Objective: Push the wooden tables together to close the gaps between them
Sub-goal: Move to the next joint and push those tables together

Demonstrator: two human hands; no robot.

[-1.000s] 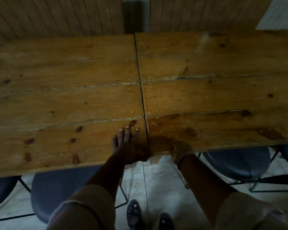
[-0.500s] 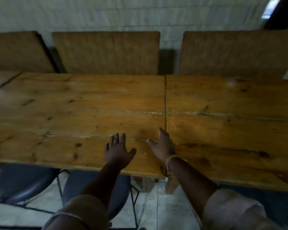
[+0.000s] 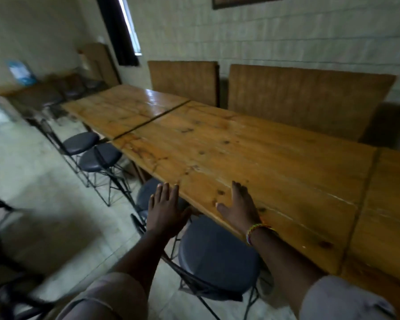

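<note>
Wooden tables stood in one row along the tiled wall. The middle table was the largest in view; a dark gap separated its far end from the far table, while only a thin seam showed between it and the near table at the right edge. Wooden panels leaned upright against the wall behind the row. Round dark stools sat tucked along the near side on wire legs. The right hand, a beaded bracelet on its wrist, lay over the middle table's near edge, fingers spread, gripping nothing. The left hand was open and flat, just off that edge, above a stool; contact with the table could not be told.
</note>
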